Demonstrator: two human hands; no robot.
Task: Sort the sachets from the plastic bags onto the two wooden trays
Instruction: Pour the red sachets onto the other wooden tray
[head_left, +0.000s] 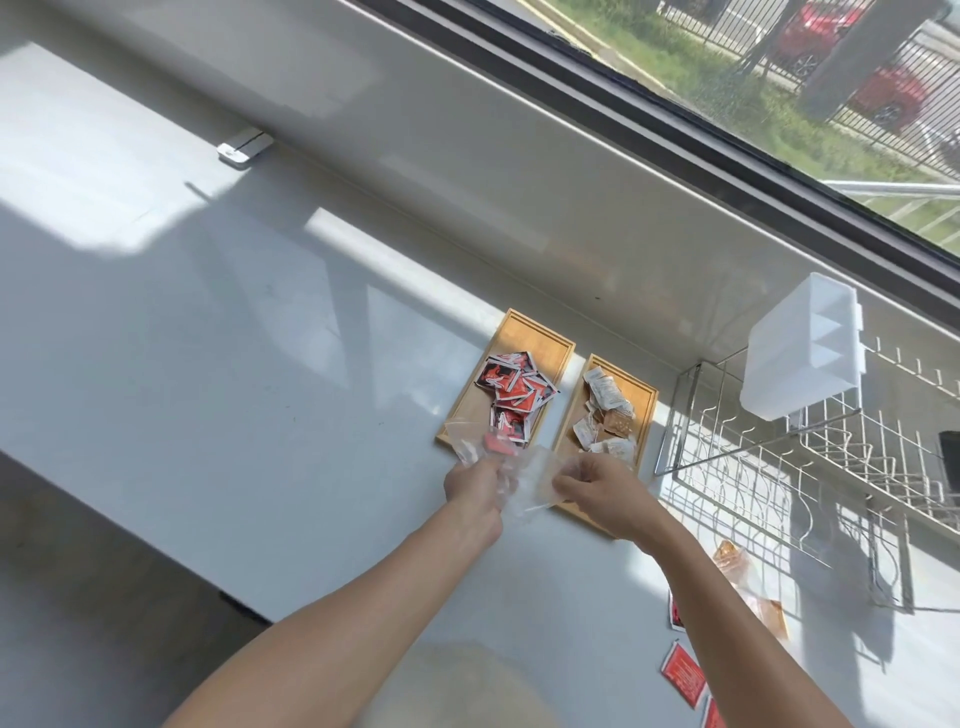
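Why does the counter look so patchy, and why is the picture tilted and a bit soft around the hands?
Head view: sunlight through the window throws bright bands and shadows across the counter; the wire rack casts striped shadows. The wide lens tilts and bends the scene. The clear plastic bag between the left hand and right hand looks smeared, likely motion blur.
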